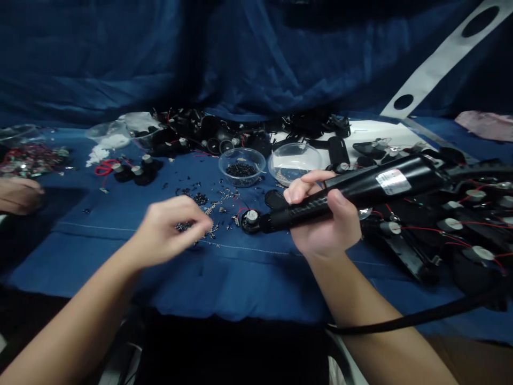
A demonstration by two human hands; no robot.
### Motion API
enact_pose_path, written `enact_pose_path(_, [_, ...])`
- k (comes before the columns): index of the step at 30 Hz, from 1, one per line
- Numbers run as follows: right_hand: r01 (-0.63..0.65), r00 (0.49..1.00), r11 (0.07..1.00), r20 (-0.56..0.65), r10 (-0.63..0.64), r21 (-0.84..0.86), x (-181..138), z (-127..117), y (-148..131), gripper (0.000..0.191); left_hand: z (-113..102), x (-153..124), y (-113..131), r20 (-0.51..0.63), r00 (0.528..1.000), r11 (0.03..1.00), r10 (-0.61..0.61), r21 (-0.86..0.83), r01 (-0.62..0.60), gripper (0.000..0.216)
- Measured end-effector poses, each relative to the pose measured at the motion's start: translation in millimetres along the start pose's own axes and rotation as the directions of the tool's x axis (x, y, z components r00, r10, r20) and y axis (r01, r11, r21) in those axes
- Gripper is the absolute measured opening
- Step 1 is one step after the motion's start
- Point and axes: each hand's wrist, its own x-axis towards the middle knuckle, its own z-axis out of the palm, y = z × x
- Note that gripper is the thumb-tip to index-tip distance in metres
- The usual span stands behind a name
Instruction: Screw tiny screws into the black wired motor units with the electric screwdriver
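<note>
My right hand (326, 219) is wrapped round a black corded electric screwdriver (360, 187) with a silver label. Its nose points left, close to a small round black part (250, 222) with a pale motor and red wires; I cannot tell whether they touch. My left hand (172, 230) is pinched just above loose small screws (218, 206) scattered on the blue cloth. What its fingertips hold, if anything, is too small to make out. A black oval piece (276, 199) lies behind the screwdriver's nose.
Two clear bowls stand behind, one with dark screws (241, 170), one with a few pale ones (294, 160). Black wired parts (452, 224) crowd the right side; more lie at the back. Another person's hand (20, 195) is at far left by wired bits (32, 159). A cable (425, 318) crosses my right forearm.
</note>
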Motion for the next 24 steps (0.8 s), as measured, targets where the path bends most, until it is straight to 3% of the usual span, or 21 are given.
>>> enact_pose_path(2, [0.011,1.0,1.0,0.02,-0.011,0.002,-0.9,0.1,0.7,0.029,7.3,-3.9,-0.4,0.246,0.969,0.998,-0.007,0.059,-0.008,0.013])
enact_pose_path(4, [0.015,0.999,1.0,0.028,-0.015,0.002,-1.6,0.2,1.2,0.028,15.2,-6.2,-2.7,0.413,0.91,0.995,-0.042,0.099,0.001,0.016])
enact_pose_path(13, [0.035,0.999,0.999,0.033,-0.035,0.004,-1.7,2.4,-0.3,0.025,28.9,-6.0,-5.1,0.559,0.815,0.966,-0.151,0.258,0.002,0.023])
enact_pose_path(16, [0.034,0.999,0.999,0.021,-0.034,-0.004,-1.2,1.6,-1.1,0.025,29.7,-2.1,-1.8,0.53,0.836,0.965,-0.143,0.262,-0.001,0.026])
enact_pose_path(19, [0.026,1.0,1.0,0.004,-0.026,0.01,0.5,-1.1,-1.5,0.027,26.9,7.9,-4.1,0.428,0.894,0.991,-0.128,0.089,0.099,0.021])
enact_pose_path(22, [0.01,1.0,1.0,-0.008,-0.01,0.028,3.6,-4.1,-3.1,0.029,22.9,27.0,-10.8,0.22,0.952,0.953,-0.214,-0.169,0.253,0.015])
enact_pose_path(24, [0.001,1.0,0.999,-0.029,0.0,0.044,5.8,-5.6,-5.4,0.03,22.6,42.3,-16.4,0.025,0.949,0.893,-0.313,-0.333,0.303,0.015])
